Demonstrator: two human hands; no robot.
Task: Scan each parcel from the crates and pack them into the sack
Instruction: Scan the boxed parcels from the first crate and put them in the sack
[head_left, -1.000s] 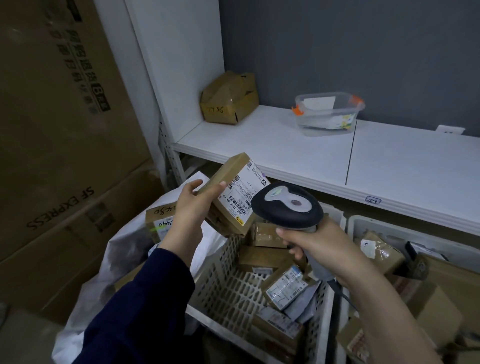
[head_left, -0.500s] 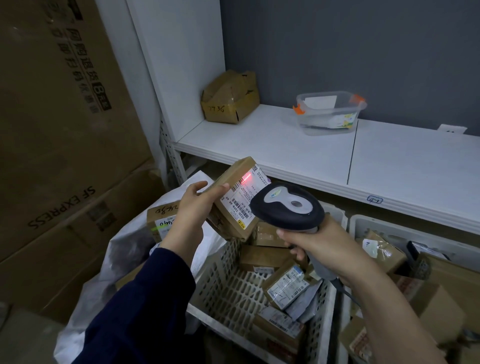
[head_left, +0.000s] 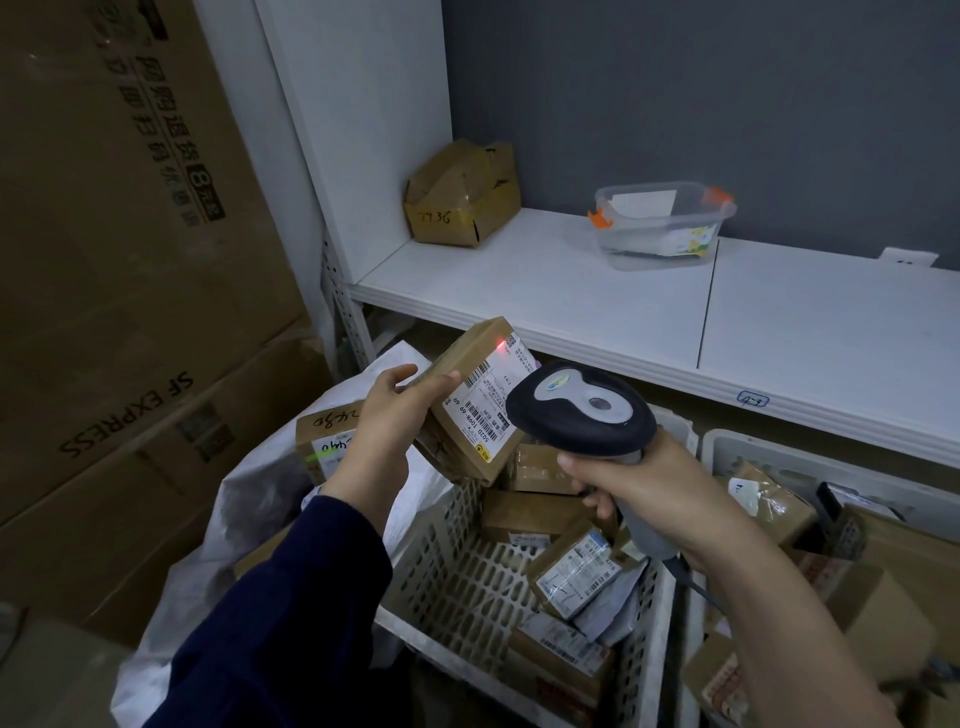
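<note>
Stacked cartons (head_left: 130, 260) are filling the left side, one printed SF EXPRESS. A white shelf (head_left: 571, 301) is running across the right. It is carrying a crumpled box (head_left: 462, 192) marked 2936 and a clear tub (head_left: 660, 228) with orange clips, well apart from each other.

A white sack (head_left: 249, 519) is sitting open below the shelf's left end, between the cartons and a slotted crate (head_left: 457, 571). A numbered box (head_left: 324, 441) is lying in its mouth. The crate is holding several labelled packets (head_left: 571, 571). A second crate (head_left: 769, 452) is standing just beside it on the right, also holding packets.

The parcel (head_left: 467, 410) is being held tilted in the air, above the edge where sack and crate meet, with its label facing the scanner (head_left: 582, 410). The left hand (head_left: 384, 421), in a dark sleeve, is gripping the parcel's left end with thumb and fingers curled round it. The right hand (head_left: 644, 488) is clamping round the scanner's handle, forefinger lying under the head, which is pointing at the label. A red spot (head_left: 500, 345) is glowing near the label's upper edge.
</note>
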